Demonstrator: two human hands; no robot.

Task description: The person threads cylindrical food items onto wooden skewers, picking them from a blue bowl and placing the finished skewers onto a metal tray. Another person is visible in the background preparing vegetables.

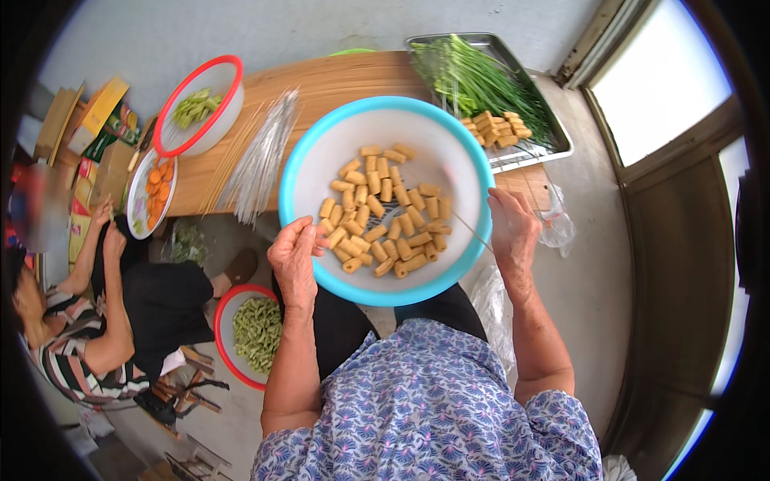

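A white plastic basin with a light-blue rim point(385, 104) sits over my lap, its far side overlapping the table edge. Inside lie many short tan rolls point(361, 195), some with hollow ends, perhaps of bean curd. My right hand point(513, 231) is at the basin's right rim, its fingers closed on a thin skewer point(472, 231) that slants over the rim towards the rolls. Over the left rim, my left hand point(296, 255) has its thumb and fingers bent close together near the rolls. Whether anything is pinched there is hidden.
On the wooden table point(325, 75) lie a bundle of metal skewers point(264, 159), a red-rimmed basin point(231, 96) and a plate of carrot slices point(157, 186). A metal tray point(559, 135) holds green stalks and skewered rolls. A co-worker point(102, 337) sits left, beside a basin of cut green vegetables point(257, 333).
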